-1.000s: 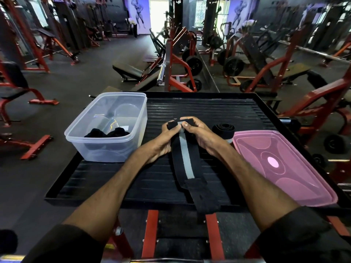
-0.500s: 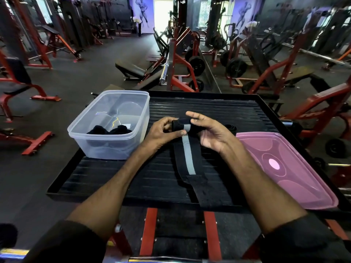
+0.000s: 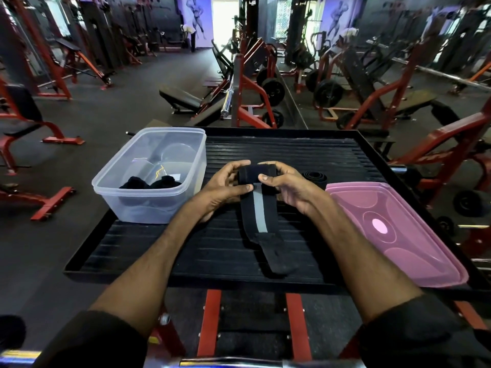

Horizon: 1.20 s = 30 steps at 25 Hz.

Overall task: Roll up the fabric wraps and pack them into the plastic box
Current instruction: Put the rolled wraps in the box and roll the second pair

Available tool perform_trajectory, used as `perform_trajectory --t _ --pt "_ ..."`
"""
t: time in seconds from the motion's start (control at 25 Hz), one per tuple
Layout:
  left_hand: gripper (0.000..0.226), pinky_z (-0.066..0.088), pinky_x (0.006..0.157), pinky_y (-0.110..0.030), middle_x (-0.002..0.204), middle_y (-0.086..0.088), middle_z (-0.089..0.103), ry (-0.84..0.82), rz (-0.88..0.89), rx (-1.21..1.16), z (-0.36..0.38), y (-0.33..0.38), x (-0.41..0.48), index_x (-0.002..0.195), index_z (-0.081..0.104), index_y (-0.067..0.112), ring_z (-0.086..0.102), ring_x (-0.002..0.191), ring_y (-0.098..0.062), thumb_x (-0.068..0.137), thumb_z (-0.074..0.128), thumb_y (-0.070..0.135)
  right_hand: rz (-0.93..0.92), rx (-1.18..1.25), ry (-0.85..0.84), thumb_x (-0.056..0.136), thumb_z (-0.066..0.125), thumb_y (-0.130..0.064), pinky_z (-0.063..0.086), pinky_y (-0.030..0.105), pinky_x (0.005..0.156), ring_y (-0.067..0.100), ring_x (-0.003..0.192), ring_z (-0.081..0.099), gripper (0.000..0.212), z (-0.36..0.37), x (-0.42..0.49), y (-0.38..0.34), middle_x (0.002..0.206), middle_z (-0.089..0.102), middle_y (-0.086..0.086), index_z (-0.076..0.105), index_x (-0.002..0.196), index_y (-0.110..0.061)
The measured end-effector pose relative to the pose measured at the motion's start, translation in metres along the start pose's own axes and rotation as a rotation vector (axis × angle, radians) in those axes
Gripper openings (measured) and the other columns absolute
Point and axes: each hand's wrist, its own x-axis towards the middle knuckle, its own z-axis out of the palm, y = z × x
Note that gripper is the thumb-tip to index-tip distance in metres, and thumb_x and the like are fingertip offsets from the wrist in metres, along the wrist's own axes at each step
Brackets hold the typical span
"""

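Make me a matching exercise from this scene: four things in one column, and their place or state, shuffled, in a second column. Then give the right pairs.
Things:
1. Box
2. Lid
3. Striped wrap
4. Rolled wrap

Places or states:
A. Pink, lying flat at the platform's right edge
B. Held at its rolled end by the left hand and right hand, tail still flat
C. Clear, open, with dark wraps inside
D. Already coiled, resting on the platform beyond the right hand

Pairs: 1-C, 2-A, 3-B, 4-D
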Motion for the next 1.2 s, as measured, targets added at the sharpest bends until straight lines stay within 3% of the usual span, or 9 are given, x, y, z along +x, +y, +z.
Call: perform_trajectory --t 0.08,0.16,0.36,0.48,0.64,0.76,0.92,1.04,1.2 --pt "0.057 0.056 0.088 -0.032 0.116 0.006 0.068 -0.08 -0.163 -0.121 -0.001 0.001 -0.002 0.139 0.05 0.028 0.067 0.1 -0.006 0.088 0.074 0.022 -0.026 0.037 0.005 0.077 0.063 0.021 0.055 0.033 0.087 0.017 0.09 0.068 0.048 0.002 0.0 0.001 0.095 0.072 0.004 0.068 0.109 -0.014" --pt "0.054 0.055 0.099 -0.039 0.128 0.001 0.066 -0.085 -0.204 -0.052 -0.001 -0.002 0.0 0.138 0.052 0.028 0.064 0.116 -0.014 0.088 0.075 0.032 -0.016 0.054 -0.009 0.067 0.053 0.033 0.057 0.027 0.077 0.017 0.085 0.068 0.06 0.004 0.0 0.003 0.091 0.07 0.009 0.067 0.105 -0.01" --pt "0.039 0.062 0.083 -0.035 0.116 0.003 0.068 0.003 -0.042 0.192 0.005 -0.015 0.002 0.115 0.064 0.028 0.066 0.111 -0.014 0.082 0.083 0.022 0.009 -0.019 0.064 0.056 0.043 0.039 0.054 0.026 0.05 0.022 0.077 0.064 0.067 0.01 0.001 0.006 0.083 0.067 0.011 0.065 0.091 -0.013" --pt "0.046 0.062 0.086 -0.048 0.109 0.002 0.072 0.091 0.043 0.27 0.001 -0.017 0.002 0.107 0.069 0.034 0.07 0.104 -0.019 0.067 0.092 0.036 0.001 -0.03 0.0 0.062 0.048 0.037 0.056 0.026 0.058 0.021 0.079 0.064 0.064 0.006 -0.001 0.003 0.087 0.066 0.01 0.064 0.097 -0.014" --pt "0.053 0.054 0.098 -0.036 0.109 0.009 0.074 0.154 0.157 0.407 -0.001 -0.015 0.002 0.106 0.067 0.037 0.068 0.106 -0.009 0.06 0.09 0.051 0.107 0.293 -0.092 0.08 0.066 0.011 0.06 0.037 0.077 0.023 0.089 0.071 0.048 -0.003 -0.005 -0.007 0.101 0.072 0.01 0.064 0.12 -0.017" --pt "0.057 0.054 0.097 -0.03 0.109 0.011 0.071 0.191 0.249 0.514 0.0 -0.013 0.0 0.112 0.065 0.031 0.067 0.105 -0.005 0.063 0.091 0.047 0.149 0.271 -0.071 0.078 0.07 -0.001 0.059 0.04 0.081 0.023 0.094 0.071 0.052 -0.002 -0.003 -0.007 0.108 0.072 0.007 0.062 0.127 -0.017" --pt "0.059 0.056 0.088 -0.028 0.108 0.014 0.068 0.202 0.326 0.571 -0.001 -0.013 0.0 0.116 0.065 0.021 0.065 0.102 -0.002 0.067 0.091 0.041 0.167 0.393 -0.08 0.091 0.063 -0.008 0.06 0.044 0.086 0.024 0.1 0.068 0.045 -0.004 -0.004 -0.009 0.11 0.07 0.005 0.061 0.136 -0.015" --pt "0.061 0.052 0.081 -0.019 0.109 0.014 0.067 0.197 0.357 0.599 -0.003 -0.012 -0.001 0.119 0.066 0.018 0.063 0.1 0.005 0.068 0.09 0.04 0.199 0.136 -0.036 0.094 0.065 -0.029 0.059 0.039 0.083 0.02 0.095 0.069 0.027 0.002 -0.002 -0.004 0.106 0.073 0.003 0.067 0.12 -0.019" --pt "0.061 0.056 0.087 -0.023 0.12 0.007 0.069 0.182 0.375 0.583 -0.005 -0.013 -0.002 0.125 0.066 0.021 0.064 0.112 -0.004 0.071 0.09 0.035 0.225 -0.153 -0.136 0.1 0.05 -0.054 0.056 0.034 0.084 0.015 0.095 0.073 0.043 0.001 -0.001 0.003 0.106 0.077 -0.001 0.064 0.123 -0.02"
